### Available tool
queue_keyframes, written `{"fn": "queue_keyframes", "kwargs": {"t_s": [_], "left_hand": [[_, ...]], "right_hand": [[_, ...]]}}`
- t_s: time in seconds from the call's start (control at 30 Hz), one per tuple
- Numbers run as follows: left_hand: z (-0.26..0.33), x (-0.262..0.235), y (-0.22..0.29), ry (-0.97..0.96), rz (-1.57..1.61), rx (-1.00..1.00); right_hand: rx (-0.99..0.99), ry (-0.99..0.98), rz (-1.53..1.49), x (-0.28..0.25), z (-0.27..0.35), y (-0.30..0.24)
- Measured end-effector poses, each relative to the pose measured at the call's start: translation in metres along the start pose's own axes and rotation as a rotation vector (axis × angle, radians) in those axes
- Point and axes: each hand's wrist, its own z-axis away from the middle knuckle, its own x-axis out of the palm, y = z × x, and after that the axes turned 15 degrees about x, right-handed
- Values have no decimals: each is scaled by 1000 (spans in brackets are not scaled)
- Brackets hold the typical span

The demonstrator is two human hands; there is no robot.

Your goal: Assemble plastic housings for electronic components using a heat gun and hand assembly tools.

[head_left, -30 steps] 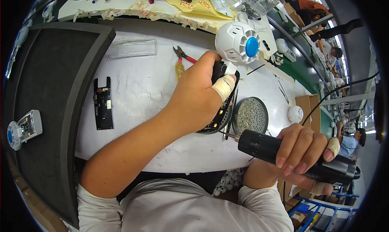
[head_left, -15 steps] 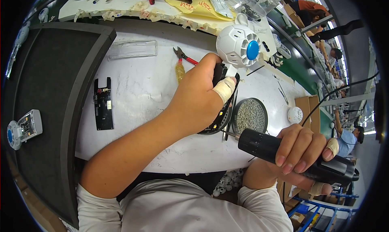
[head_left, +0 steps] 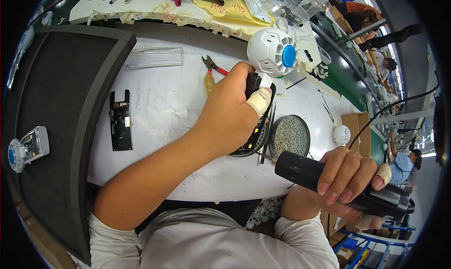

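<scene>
My left hand [head_left: 230,114], with tape around its thumb, is closed around a device that has a white ball-shaped head [head_left: 267,50] with a blue disc. Below my fingers shows the device's black lower part [head_left: 257,136], with small lit or yellow spots on a circuit board; my palm hides the rest. My right hand [head_left: 347,175], two fingertips taped, wraps around a black electric screwdriver [head_left: 296,169]. Its thin bit points left at the lower end of the black part; whether it touches a screw I cannot tell. Just above the screwdriver's nose sits a round dish of small screws [head_left: 289,134].
Red-handled cutters [head_left: 214,68], a clear plastic case [head_left: 155,57] and a black panel [head_left: 120,123] lie on the white table. A black-framed tray [head_left: 61,104] at left bears another device [head_left: 30,144]. Beside a cardboard box [head_left: 359,128] rests a white ball [head_left: 341,134]. Co-workers sit at far right.
The device in my left hand has shifted slightly left, its white head most visibly. The screwdriver has moved a little to the left with it. Both grips are unchanged.
</scene>
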Motion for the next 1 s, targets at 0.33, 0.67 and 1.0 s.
{"fn": "queue_keyframes", "kwargs": {"t_s": [0.33,0.67,1.0], "left_hand": [[0,2,-1,12,-41,3],[-1,0,-6,57,-33,72],[0,0,-4,82,21,43]], "right_hand": [[12,-20,29,1,0,-1],[-114,-99,152,7,0,8],[-112,-130,165,8,0,11]]}}
